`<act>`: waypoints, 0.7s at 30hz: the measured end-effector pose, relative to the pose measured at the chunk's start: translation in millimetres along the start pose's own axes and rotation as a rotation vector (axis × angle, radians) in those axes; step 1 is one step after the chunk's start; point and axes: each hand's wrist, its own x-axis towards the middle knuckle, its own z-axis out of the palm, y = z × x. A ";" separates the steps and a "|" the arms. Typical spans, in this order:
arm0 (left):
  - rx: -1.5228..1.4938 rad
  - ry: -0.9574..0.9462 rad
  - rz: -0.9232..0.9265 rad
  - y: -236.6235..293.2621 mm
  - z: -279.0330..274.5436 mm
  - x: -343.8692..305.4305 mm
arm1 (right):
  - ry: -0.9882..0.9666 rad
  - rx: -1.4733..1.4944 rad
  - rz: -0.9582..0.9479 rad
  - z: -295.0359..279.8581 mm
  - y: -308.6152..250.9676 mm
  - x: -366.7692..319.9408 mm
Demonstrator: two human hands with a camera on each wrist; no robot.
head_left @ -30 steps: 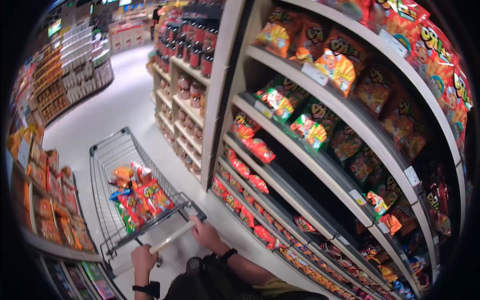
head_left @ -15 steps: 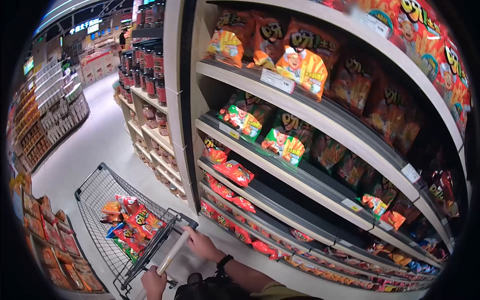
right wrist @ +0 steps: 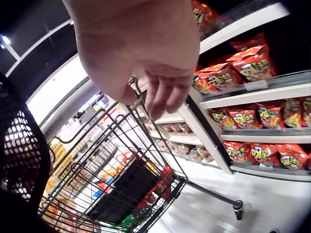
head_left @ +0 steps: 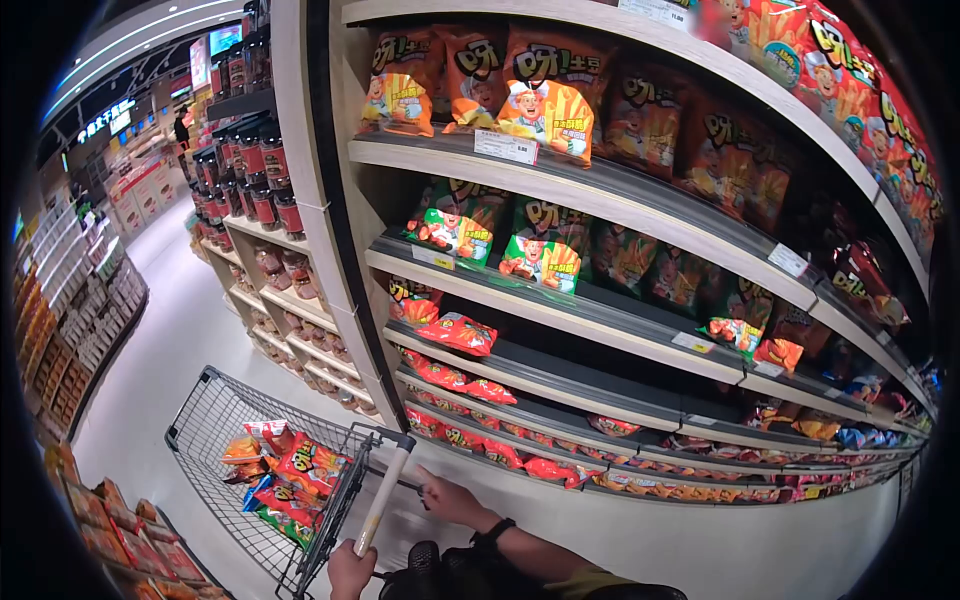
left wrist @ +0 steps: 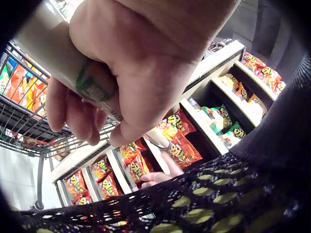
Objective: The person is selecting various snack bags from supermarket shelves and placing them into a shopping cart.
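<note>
My left hand (head_left: 350,572) grips the pale push handle (head_left: 384,497) of a wire shopping cart (right wrist: 127,187); in the left wrist view its fingers curl round the bar. My right hand (head_left: 452,502) is off the handle, just to its right, with loosely bent fingers and nothing in them. In the right wrist view that hand hangs over the cart's near end. Inside the cart lie several snack bags: a red bag (head_left: 312,463), an orange bag (head_left: 242,450), and a green bag (head_left: 287,524) partly under others.
Tall shelves on the right hold orange chip bags (head_left: 545,90), green bags (head_left: 540,262) and red bags (head_left: 460,333) lower down. Jars (head_left: 265,165) stand on a wooden shelf end (head_left: 335,200) ahead. A low bin of packets (head_left: 125,530) is close on the left.
My right hand has let go of the handle and moved off to its right. My head view has turned right toward the shelves. The left hand keeps its grip.
</note>
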 end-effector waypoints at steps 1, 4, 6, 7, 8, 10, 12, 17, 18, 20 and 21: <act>-0.021 -0.044 0.004 -5.5 -5.2 2.7 | -0.072 -0.006 0.143 -8.6 -7.6 -13.9; -0.007 -0.103 0.106 -37.7 0.7 22.8 | 0.050 -0.083 0.255 7.2 47.4 -75.0; -0.197 -0.265 0.048 -39.3 -10.0 27.7 | 0.155 -0.131 0.346 11.8 70.4 -117.0; -0.408 -0.412 -0.074 -28.3 -27.1 29.3 | 0.177 -0.123 0.477 14.6 78.5 -143.3; -0.621 -0.522 -0.165 -28.3 -33.7 35.8 | 0.199 -0.114 0.607 16.9 84.8 -166.3; -0.676 -0.599 -0.116 -45.2 -33.4 57.9 | 0.221 -0.135 0.750 20.7 88.0 -209.9; -0.613 -0.621 -0.013 -54.3 -24.5 66.5 | 0.213 -0.153 0.915 37.7 85.8 -256.9; -0.213 -0.305 0.332 -59.3 4.8 73.7 | 0.187 -0.015 1.102 84.8 69.2 -341.0; -0.237 -0.339 0.344 -54.7 -1.1 69.2 | 0.186 0.022 1.150 95.7 61.2 -360.7; -0.251 -0.359 0.367 -46.1 -12.1 67.7 | 0.204 0.013 1.167 116.5 58.3 -382.3; -0.206 -0.326 0.416 -45.7 -15.8 65.4 | 0.208 0.088 1.199 132.2 55.6 -397.5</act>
